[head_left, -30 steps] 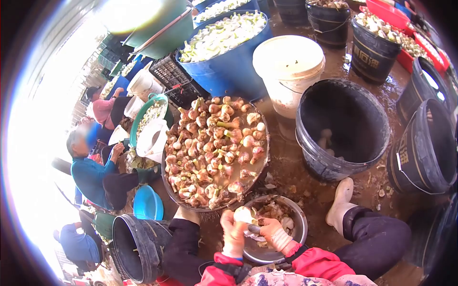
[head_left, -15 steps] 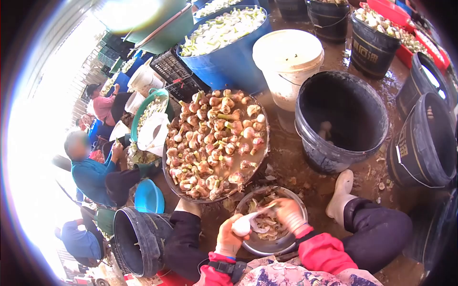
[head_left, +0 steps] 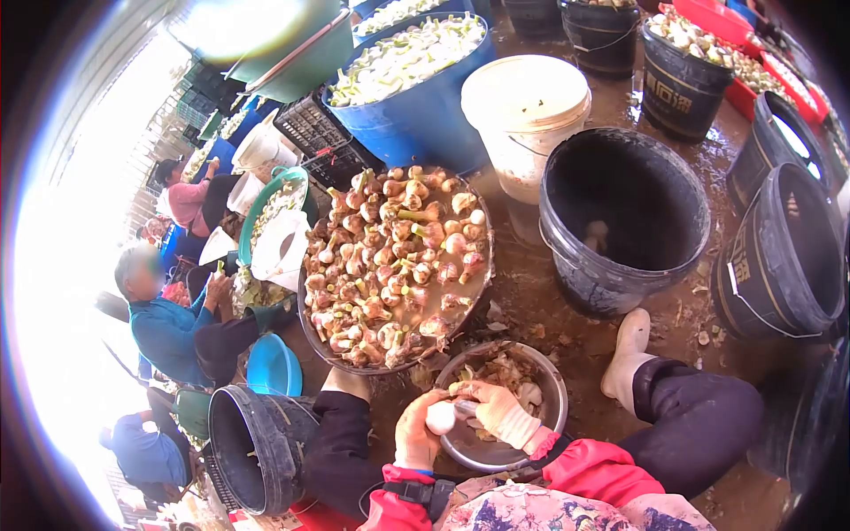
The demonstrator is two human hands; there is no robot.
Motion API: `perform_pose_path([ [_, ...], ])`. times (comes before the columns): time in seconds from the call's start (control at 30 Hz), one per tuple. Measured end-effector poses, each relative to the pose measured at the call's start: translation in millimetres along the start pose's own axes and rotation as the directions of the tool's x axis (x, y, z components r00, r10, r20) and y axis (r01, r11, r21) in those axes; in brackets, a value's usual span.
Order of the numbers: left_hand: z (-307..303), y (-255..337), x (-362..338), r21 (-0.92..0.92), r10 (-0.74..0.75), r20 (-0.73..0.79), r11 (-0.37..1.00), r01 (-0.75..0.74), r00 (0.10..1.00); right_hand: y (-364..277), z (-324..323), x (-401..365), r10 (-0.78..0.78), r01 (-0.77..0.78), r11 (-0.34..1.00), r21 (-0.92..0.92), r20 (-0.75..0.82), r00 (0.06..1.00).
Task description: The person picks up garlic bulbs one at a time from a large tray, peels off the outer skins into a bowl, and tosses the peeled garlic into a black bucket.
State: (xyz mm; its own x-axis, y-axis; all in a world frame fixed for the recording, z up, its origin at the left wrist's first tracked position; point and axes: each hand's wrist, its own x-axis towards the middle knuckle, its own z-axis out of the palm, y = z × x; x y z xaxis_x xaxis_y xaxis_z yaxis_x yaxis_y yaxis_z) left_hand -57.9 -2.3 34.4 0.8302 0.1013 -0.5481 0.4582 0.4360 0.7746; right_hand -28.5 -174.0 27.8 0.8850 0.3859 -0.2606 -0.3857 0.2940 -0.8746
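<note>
My left hand (head_left: 417,434) is closed around a white garlic bulb (head_left: 440,418), held over the near left rim of a metal basin (head_left: 556,389). Close beside it, my right hand (head_left: 500,411) is closed, with a short greyish piece that looks like a knife blade (head_left: 465,407) showing at its fingers and pointing at the bulb. Most of that piece is hidden by the fingers. Garlic peelings (head_left: 505,372) lie in the basin under my hands. Just beyond stands a wide round tub (head_left: 305,323) heaped with unpeeled garlic bulbs (head_left: 390,257) and some muddy water.
A black bucket (head_left: 580,283) with a few pale bulbs inside stands ahead right, beside a white bucket (head_left: 522,115). Behind is a blue tub (head_left: 416,133) of cut stalks. More black buckets (head_left: 779,257) line the right. Co-workers (head_left: 168,327) sit at left near a blue basin (head_left: 274,367).
My right hand has come left and down from over the basin to the bulb. The strip of skin stretched between my hands no longer shows. My left hand still holds the bulb.
</note>
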Motion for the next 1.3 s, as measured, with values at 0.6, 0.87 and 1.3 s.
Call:
perform_pose_path([
  [0.6, 173.9, 62.5, 81.3, -0.248, -0.055, 0.247, 0.962, 0.118, 0.968, 64.9, -33.4, 20.8, 0.332, -0.351, 0.876, -0.331, -0.115, 0.936],
  [0.87, 66.8, 73.7, 182.0, 0.946, 0.366, 0.319, -0.177, -0.272, 0.874, 80.7, -48.3, 34.3, 0.221, -0.298, 0.845, -0.444, -0.218, 0.951],
  [1.3, 16.6, 74.3, 149.3, 0.972, 0.265, 0.177, 0.103, -0.211, 0.948, 70.7, -56.2, 41.4, 0.293, -0.327, 0.943, -0.057, -0.322, 0.900],
])
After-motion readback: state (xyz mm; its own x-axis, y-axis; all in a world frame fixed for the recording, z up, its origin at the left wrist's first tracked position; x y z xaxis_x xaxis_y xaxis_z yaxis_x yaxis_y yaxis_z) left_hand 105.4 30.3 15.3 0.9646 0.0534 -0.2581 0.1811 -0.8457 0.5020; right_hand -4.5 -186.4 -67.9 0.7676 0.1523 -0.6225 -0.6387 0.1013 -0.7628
